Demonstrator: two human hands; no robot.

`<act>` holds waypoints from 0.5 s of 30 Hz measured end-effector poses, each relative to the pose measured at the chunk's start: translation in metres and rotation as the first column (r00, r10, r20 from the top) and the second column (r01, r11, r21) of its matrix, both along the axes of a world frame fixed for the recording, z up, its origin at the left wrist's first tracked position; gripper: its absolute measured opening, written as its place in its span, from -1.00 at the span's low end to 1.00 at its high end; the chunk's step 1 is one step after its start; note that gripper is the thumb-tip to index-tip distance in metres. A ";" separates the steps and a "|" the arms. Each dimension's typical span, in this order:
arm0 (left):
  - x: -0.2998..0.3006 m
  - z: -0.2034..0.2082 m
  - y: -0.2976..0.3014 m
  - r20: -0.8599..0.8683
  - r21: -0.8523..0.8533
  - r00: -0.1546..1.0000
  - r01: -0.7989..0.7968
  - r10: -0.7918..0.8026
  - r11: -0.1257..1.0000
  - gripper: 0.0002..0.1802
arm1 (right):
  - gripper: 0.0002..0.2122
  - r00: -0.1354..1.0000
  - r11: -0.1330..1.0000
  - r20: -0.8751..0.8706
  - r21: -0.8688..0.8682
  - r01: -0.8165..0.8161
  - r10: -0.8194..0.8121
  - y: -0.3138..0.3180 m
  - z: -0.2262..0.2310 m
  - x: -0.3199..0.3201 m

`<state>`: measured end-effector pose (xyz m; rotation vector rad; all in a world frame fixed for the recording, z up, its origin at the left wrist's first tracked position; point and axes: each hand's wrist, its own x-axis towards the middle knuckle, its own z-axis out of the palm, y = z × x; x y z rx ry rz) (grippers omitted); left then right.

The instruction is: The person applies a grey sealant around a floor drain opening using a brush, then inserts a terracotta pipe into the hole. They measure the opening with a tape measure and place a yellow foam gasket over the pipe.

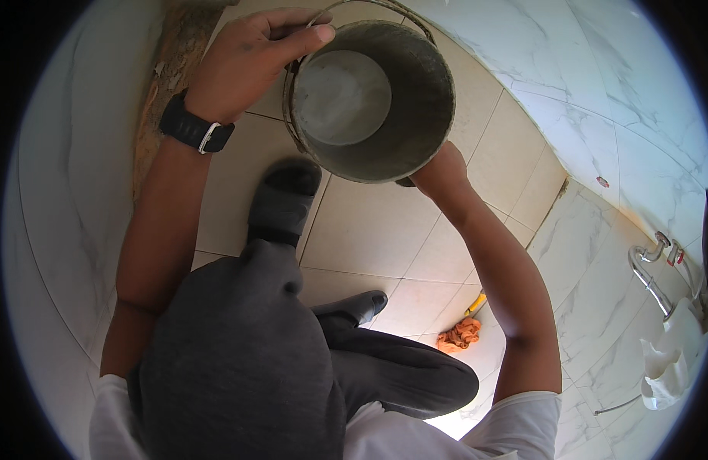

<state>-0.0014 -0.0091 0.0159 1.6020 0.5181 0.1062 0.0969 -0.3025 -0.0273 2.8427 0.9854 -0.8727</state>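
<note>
A dark grey bucket [419,92] with a dirty, worn rim is tilted so that I look into it. Pale, cloudy whitish matter lies at its bottom; whether it is liquid or a coating I cannot tell. My left hand [250,57], with a black watch on the wrist, grips the bucket's left side at the rim, thumb by the thin wire handle [292,126]. At the lower right, my right hand [444,172] holds the bucket from outside, most of its fingers hidden behind the wall.
Beige tiles [362,222] cover the floor, with marbled wall tiles around. A rough broken strip [170,84] runs along the left wall. On the right floor lies a crumpled orange cloth [459,335] beside a yellow object [475,303]. Metal pipes [649,276] and a white basin stand far right.
</note>
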 end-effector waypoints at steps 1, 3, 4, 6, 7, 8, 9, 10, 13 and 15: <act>0.000 0.006 0.002 -0.041 0.016 0.999 0.015 -0.014 1.000 -0.51 | -0.78 1.000 1.000 -0.002 0.004 0.000 0.000 0.000 0.001 0.000; -0.004 0.017 0.006 -0.120 0.046 0.992 0.049 -0.043 0.998 -0.57 | -0.76 1.000 1.000 0.011 -0.006 0.011 -0.011 0.001 0.006 0.005; -0.002 0.019 0.005 -0.122 0.052 0.992 0.034 -0.027 0.998 -0.58 | -0.75 0.999 0.999 0.022 -0.040 -0.029 0.030 0.001 0.011 0.009; 0.000 0.019 0.002 -0.126 0.064 0.992 0.003 0.005 0.998 -0.60 | -0.72 0.993 0.988 0.039 -0.109 -0.109 0.114 0.001 0.025 0.022; 0.001 0.018 0.001 -0.095 0.023 0.995 -0.008 0.010 1.000 -0.59 | -0.70 1.000 0.997 0.008 -0.081 0.010 -0.009 0.000 0.035 0.031; 0.001 0.016 0.000 -0.063 -0.019 0.998 -0.017 0.015 1.000 -0.59 | -0.69 0.991 0.990 -0.025 -0.058 0.130 -0.132 -0.004 0.048 0.040; 0.001 0.013 0.000 -0.031 -0.062 0.999 -0.024 0.022 0.998 -0.59 | -0.67 0.964 0.965 -0.055 -0.054 0.258 -0.260 -0.007 0.059 0.047; 0.000 0.010 0.001 -0.048 -0.035 0.999 -0.019 0.017 0.999 -0.58 | -0.65 0.942 0.942 -0.018 -0.002 0.336 -0.336 -0.012 0.068 0.051; -0.001 0.001 0.003 -0.048 0.012 0.999 0.004 -0.003 1.000 -0.54 | -0.72 0.923 0.916 -0.048 0.113 0.386 -0.383 -0.026 0.084 0.049; 0.000 -0.007 0.002 0.019 0.000 1.000 0.020 -0.020 1.000 -0.48 | -0.78 0.925 0.886 -0.096 0.265 0.380 -0.368 -0.034 0.081 0.038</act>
